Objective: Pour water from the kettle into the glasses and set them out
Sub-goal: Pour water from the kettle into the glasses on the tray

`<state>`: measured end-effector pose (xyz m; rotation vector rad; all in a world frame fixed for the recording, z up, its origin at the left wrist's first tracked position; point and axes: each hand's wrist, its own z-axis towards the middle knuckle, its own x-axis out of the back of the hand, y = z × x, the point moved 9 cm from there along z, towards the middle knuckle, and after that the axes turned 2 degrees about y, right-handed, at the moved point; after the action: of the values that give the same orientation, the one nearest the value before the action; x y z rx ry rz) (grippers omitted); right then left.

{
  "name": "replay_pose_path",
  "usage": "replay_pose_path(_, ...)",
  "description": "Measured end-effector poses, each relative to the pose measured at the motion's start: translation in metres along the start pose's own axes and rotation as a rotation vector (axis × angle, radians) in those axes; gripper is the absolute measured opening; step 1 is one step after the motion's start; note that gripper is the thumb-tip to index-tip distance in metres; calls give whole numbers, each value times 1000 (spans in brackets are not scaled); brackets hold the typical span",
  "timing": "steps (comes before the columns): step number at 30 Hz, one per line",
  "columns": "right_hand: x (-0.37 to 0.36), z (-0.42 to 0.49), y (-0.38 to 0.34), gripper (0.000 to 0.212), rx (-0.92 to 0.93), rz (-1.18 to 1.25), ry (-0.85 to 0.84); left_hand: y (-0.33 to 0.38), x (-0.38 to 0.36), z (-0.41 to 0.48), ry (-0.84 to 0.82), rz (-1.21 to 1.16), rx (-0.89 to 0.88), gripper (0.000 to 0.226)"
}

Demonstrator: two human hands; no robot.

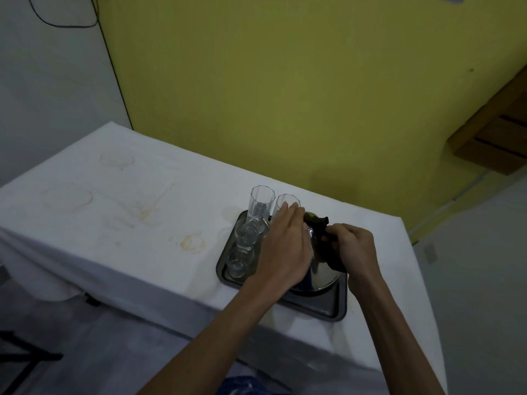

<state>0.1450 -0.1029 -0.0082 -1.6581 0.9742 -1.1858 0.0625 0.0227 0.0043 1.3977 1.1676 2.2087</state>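
A dark metal tray (328, 307) sits on the white-clothed table (128, 201). On it stands a shiny steel kettle (323, 276) with a black handle. My right hand (352, 248) is closed around that handle. My left hand (285, 246) lies flat over the kettle's top, fingers stretched toward a tall clear glass (286, 202). A second tall glass (261, 202) stands just left of it. Two shorter glasses (245, 232) (238, 262) stand in a row at the tray's left side. All glasses look upright; I cannot tell if any holds water.
The cloth carries several brownish ring stains (192, 242) left of the tray. A yellow wall (285, 95) rises directly behind the table. A wooden cabinet (496, 138) hangs at the right. The table's near edge (171, 317) drops to the floor.
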Motion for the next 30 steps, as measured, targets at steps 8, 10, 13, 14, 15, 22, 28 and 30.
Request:
replay_pose_path(8, 18, -9, 9, 36, -31, 74, 56, 19, -9, -4, -16, 39, -68, 47)
replay_pose_path(10, 25, -9, 8, 36, -19, 55, 73, 21, -14, -5, -36, 15, -62, 47)
replay_pose_path(13, 33, -9, 5, 30, 9, -21, 88, 19, -23, -6, -78, -13, -38, 47)
replay_pose_path(14, 35, -9, 5, 28, 12, -49, 86, 18, -26, -7, -92, -16, -28, 47)
replay_pose_path(15, 36, -8, 4, 27, 13, -74, 84, 16, -29, -8, -106, -22, -15, 47)
replay_pose_path(22, 34, -4, -2, 26, 26, -246, 47, 7, -39, -11, -144, -78, 48, 48)
replay_pose_path(28, 29, 2, -10, 25, 51, -360, 28, 3, -39, -8, -141, -112, 79, 46)
replay_pose_path(30, 28, 3, -11, 26, 62, -383, 23, 2, -38, -8, -137, -127, 82, 46)
